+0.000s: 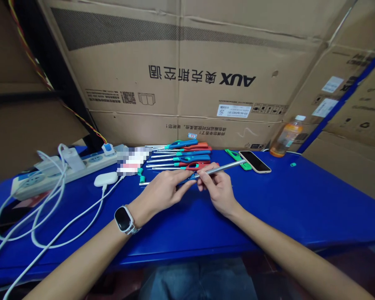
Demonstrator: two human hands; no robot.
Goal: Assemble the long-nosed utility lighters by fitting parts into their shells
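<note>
My left hand [162, 189] is closed on the blue handle of a stick lighter [192, 176] above the blue table. My right hand [220, 189] pinches its silver metal tube [228, 166], which points up to the right. Whether tube and handle are fully joined is hidden by my fingers. Just behind my hands lie several stick lighters [193, 159] in a row, with blue and red handles and tubes toward the left. A metal tube tip [143, 183] shows left of my left hand; the rest of it is covered. Teal pieces [140, 173] lie beside it.
Green plastic parts [237, 159] lie by a phone [255, 161], with a small teal piece [293, 164] further right. A drink bottle [287, 136] stands at the back right. On the left are a power strip [90, 160], white cables and a white case [105, 179]. Cardboard [200, 100] walls the back.
</note>
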